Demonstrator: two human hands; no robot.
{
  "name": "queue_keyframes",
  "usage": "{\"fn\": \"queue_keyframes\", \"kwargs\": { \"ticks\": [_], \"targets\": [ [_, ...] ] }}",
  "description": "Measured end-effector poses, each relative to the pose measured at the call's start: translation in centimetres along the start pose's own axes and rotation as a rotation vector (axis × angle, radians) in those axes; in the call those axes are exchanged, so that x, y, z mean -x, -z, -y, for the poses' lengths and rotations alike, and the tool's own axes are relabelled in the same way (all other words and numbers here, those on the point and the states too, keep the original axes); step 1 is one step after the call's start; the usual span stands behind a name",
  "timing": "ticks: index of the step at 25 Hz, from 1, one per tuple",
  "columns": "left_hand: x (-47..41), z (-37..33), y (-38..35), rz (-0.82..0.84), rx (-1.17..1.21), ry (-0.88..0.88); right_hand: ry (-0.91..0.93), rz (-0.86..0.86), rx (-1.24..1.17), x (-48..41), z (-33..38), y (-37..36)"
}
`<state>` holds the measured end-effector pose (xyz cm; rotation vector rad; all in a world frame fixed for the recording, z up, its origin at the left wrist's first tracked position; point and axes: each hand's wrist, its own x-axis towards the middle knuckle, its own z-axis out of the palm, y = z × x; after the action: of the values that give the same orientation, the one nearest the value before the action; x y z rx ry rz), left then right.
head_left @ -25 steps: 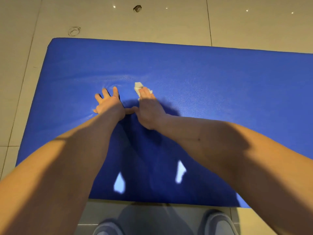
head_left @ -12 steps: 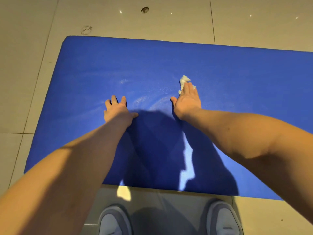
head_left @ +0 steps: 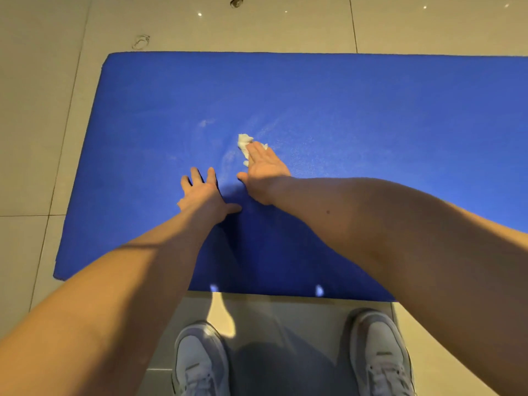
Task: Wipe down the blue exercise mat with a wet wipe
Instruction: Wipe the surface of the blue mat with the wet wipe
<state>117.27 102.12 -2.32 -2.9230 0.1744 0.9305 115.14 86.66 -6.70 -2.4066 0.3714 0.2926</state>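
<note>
Mat: we see the blue exercise mat (head_left: pixel 371 115) lying flat on the tiled floor (head_left: pixel 40 115); its left end and near edge are in view, and its right side runs out of frame.
Wet wipe: a crumpled white wet wipe (head_left: pixel 243 142) sits on the mat a little left of the middle of what we can see; its far end pokes out past the fingertips, and the rest is covered.
Right hand: our right hand (head_left: pixel 264 170) lies palm-down on the wipe with fingers straight and together, pressing it to the mat; nothing is curled round it, and the thumb is out to the left.
Left hand: our left hand (head_left: pixel 203 195) is flat on the bare mat, fingers spread and straight, holding nothing; the thumb points right.
Hands together: the two sit just beside each other, the left nearer us; we cannot tell whether the left thumb touches the right wrist.
Streaks: pale smears (head_left: pixel 206 122) show on the mat beyond and left of the wipe; they may be damp, though the view is too soft to say.
Shoes: two light-coloured sneakers, left (head_left: pixel 200 362) and right (head_left: pixel 381 352), stand on the tiles just short of the mat's near edge.
Floor marks: a faint ring (head_left: pixel 141 42) and a dark spot (head_left: pixel 236 1) lie on the tiles beyond the mat's far edge.
</note>
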Motion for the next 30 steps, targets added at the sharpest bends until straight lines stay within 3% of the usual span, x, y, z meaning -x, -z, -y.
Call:
{"fn": "queue_keyframes", "kwargs": {
  "ticks": [4, 8, 11, 15, 18, 24, 30],
  "targets": [
    [1.0, 0.1, -0.8, -0.032, 0.028, 0.002, -0.087, -0.055, 0.366, 1.1, -4.6, 2.3],
    [2.1, 0.2, -1.9, -0.050, 0.061, 0.021, -0.259, 0.060, 0.621, 2.7, -5.0, 3.9],
    [3.0, 0.8, -2.4, -0.033, 0.015, -0.027, -0.271, 0.046, 0.556, 3.6, -3.6, 1.8],
    [4.7, 1.3, -3.0, -0.009, -0.012, -0.066, 0.075, 0.118, 0.278, 5.5, 0.2, -1.8],
    [5.7, 1.3, -3.5, 0.013, -0.030, -0.060, 0.173, 0.227, 0.440, 6.0, 0.8, -2.0],
    [5.4, 1.0, -3.8, 0.007, -0.038, -0.036, 0.016, 0.102, 0.590, 6.9, -4.1, 1.6],
    [4.9, 0.8, -4.3, -0.023, -0.037, -0.048, -0.211, 0.009, 0.466, 7.1, -3.5, 0.0]
  ]
}}
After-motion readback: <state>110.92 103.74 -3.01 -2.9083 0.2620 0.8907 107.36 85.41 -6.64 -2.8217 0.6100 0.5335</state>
